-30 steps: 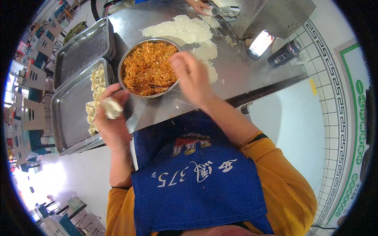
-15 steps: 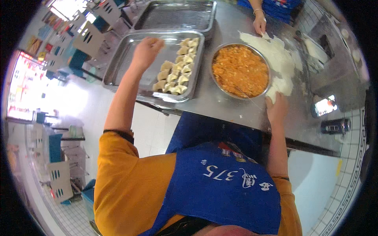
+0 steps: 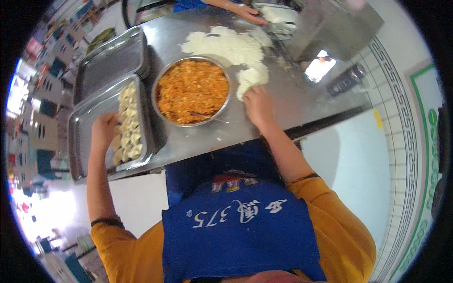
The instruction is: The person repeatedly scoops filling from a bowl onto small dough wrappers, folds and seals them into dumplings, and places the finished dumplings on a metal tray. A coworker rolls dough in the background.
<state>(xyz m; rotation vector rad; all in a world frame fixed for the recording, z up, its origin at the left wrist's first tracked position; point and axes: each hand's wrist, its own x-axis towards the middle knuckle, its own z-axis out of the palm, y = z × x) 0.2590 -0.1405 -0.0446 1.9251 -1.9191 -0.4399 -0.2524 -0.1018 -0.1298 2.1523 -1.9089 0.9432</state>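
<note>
My left hand (image 3: 104,131) is inside the steel tray (image 3: 78,155), its fingertips drawn together at the left side of the rows of pale folded dumplings (image 3: 127,127). Whatever sits between those fingers is hidden. My right hand (image 3: 259,107) has its fingers closed on the near end of a heap of floury white dough wrappers (image 3: 253,79). Between my hands stands a round metal bowl (image 3: 228,94) full of orange chopped filling (image 3: 192,89), with a thin utensil (image 3: 205,115) stuck in near its front rim.
A second stack of steel trays (image 3: 111,63) stands beyond the first. Across the steel table (image 3: 188,144), a co-worker's hand (image 3: 250,15) reaches in near a white item (image 3: 281,16). A dark cylindrical container (image 3: 347,79) and a metal box (image 3: 330,35) are at right.
My view has turned, shifting the table leftward. My left hand has come from the tray's bare part to the dumplings. The co-worker's hand has left the wrappers; my right hand stays there.
</note>
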